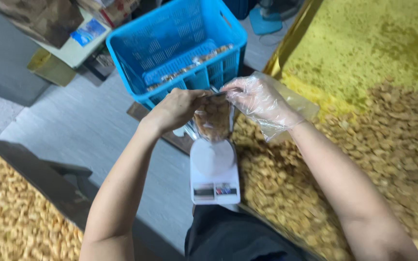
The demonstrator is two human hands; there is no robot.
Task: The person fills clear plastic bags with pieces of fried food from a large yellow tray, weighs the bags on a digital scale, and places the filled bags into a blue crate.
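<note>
The white kitchen scale point(215, 176) sits beneath the clear snack pouch point(213, 121) — bare left hand point(177, 108) and gloved right hand point(257, 101) both pinch its top, holding it upright beside the snack heap point(364, 159).

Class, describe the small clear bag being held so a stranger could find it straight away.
Start at the blue crate; just below it sits a white scale. Above the scale, the left hand and the gloved right hand hold the clear bag, the only upright nut-filled pouch.
</note>
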